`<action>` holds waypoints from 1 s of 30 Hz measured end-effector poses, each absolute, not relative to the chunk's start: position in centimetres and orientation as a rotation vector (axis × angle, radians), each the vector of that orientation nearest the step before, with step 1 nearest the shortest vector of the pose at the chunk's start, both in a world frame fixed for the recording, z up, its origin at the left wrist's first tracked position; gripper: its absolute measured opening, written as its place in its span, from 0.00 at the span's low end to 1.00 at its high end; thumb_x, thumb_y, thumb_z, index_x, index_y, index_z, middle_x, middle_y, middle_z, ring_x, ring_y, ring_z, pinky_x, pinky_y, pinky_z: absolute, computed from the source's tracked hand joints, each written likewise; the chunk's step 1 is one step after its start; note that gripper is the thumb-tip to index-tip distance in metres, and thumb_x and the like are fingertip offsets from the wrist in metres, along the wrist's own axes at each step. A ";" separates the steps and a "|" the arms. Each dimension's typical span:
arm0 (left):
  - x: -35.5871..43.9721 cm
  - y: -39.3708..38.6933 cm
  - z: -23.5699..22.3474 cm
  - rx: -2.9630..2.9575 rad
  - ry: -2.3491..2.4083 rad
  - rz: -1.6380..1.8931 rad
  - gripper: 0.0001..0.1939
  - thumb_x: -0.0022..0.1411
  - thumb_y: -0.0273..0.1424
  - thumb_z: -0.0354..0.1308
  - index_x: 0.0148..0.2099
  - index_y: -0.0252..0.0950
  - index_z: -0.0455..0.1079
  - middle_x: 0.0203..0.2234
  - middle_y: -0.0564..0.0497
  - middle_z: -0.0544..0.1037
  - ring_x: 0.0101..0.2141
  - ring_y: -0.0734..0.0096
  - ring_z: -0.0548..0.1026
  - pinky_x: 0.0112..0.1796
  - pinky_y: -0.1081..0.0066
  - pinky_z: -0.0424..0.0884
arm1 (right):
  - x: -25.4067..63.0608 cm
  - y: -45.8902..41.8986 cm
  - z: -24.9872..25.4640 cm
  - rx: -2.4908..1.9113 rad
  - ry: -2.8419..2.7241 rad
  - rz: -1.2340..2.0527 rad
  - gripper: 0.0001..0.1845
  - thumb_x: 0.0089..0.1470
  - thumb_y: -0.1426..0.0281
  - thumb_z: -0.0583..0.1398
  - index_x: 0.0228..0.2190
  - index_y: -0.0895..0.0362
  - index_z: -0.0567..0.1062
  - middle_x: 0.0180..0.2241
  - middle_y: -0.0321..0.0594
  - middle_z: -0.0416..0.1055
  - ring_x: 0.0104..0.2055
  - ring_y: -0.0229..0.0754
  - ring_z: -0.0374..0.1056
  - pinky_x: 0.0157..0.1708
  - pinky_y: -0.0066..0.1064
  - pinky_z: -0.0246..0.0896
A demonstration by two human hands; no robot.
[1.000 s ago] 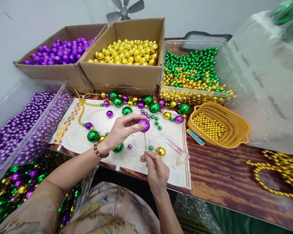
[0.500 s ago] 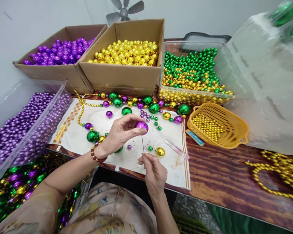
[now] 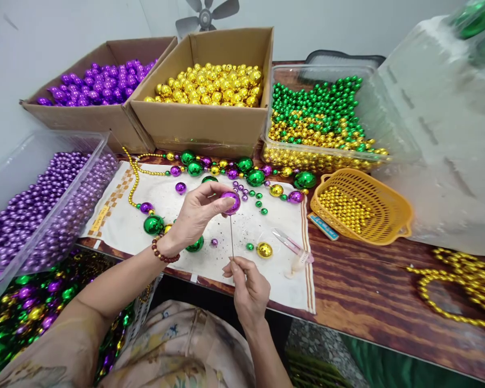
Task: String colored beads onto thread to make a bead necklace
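Between the thumb and fingers of my left hand [image 3: 200, 213] is a large shiny purple bead [image 3: 231, 203], held above the white cloth [image 3: 129, 245]. Below it my right hand [image 3: 248, 288] pinches a thin, straight needle-like rod [image 3: 231, 237], whose upper end meets the bead's underside. Whether the tip is inside the bead I cannot tell. Near the hands lie a gold bead [image 3: 264, 249], a small green bead [image 3: 249, 246] and a small purple bead [image 3: 214, 242]. A strand of mixed green, gold and purple beads [image 3: 255, 177] curves across the cloth's far side, partly behind my left hand.
Cardboard boxes of purple beads [image 3: 97, 83] and gold beads [image 3: 210, 86] stand at the back. Plastic bins hold purple beads [image 3: 40, 205] and green and gold beads [image 3: 319, 113]. Pink-handled snips [image 3: 293, 245], an orange basket [image 3: 388, 218] and gold bead strings [image 3: 469, 291] lie rightward.
Both hands have shifted slightly left together, carrying the purple bead and the rod. The rod still reaches from my right fingers up to the bead.
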State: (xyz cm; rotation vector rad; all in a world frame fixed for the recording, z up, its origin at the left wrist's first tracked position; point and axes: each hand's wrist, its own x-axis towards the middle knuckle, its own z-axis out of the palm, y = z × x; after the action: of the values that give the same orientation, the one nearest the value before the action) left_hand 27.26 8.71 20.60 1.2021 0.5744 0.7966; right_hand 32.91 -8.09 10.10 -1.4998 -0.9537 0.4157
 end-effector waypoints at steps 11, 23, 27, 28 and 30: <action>27.1 8.3 20.0 1.189 0.565 0.770 0.17 0.52 0.40 0.73 0.39 0.36 0.76 0.32 0.51 0.77 0.30 0.76 0.72 0.31 0.74 0.71 | 32.6 -7.3 10.3 -1.427 -0.926 0.411 0.07 0.66 0.72 0.56 0.38 0.57 0.74 0.25 0.34 0.75 0.22 0.34 0.71 0.24 0.25 0.67; 27.5 6.3 18.1 1.294 0.565 0.593 0.15 0.60 0.35 0.67 0.48 0.36 0.75 0.39 0.49 0.78 0.37 0.75 0.74 0.39 0.74 0.71 | 34.8 -5.9 11.1 -1.303 -0.819 0.593 0.10 0.66 0.70 0.57 0.47 0.55 0.75 0.33 0.37 0.77 0.28 0.35 0.74 0.25 0.24 0.63; 28.0 7.7 18.6 1.482 0.458 0.312 0.17 0.63 0.37 0.64 0.52 0.36 0.74 0.44 0.46 0.80 0.42 0.69 0.77 0.45 0.69 0.73 | 36.0 -6.6 11.2 -1.324 -0.656 0.609 0.09 0.63 0.67 0.60 0.43 0.57 0.78 0.34 0.41 0.80 0.30 0.39 0.77 0.24 0.24 0.62; 28.4 8.3 18.8 1.562 0.421 0.238 0.16 0.65 0.38 0.62 0.52 0.36 0.74 0.44 0.45 0.80 0.43 0.68 0.77 0.46 0.67 0.73 | 36.3 -6.9 11.2 -1.338 -0.585 0.592 0.08 0.63 0.66 0.61 0.40 0.57 0.78 0.33 0.41 0.80 0.30 0.39 0.77 0.24 0.24 0.61; 30.0 10.1 19.3 1.777 0.404 0.214 0.15 0.69 0.39 0.55 0.49 0.35 0.76 0.43 0.44 0.81 0.43 0.66 0.78 0.46 0.65 0.72 | 36.6 -7.5 11.1 -1.339 -0.487 0.589 0.09 0.61 0.65 0.62 0.36 0.58 0.78 0.31 0.42 0.80 0.28 0.39 0.76 0.22 0.23 0.60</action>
State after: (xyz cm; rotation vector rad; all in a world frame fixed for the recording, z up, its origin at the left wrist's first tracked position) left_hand 29.99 10.08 19.33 1.7767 0.4041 0.2138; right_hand 36.65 -7.47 11.13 -1.3393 -0.4872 0.5885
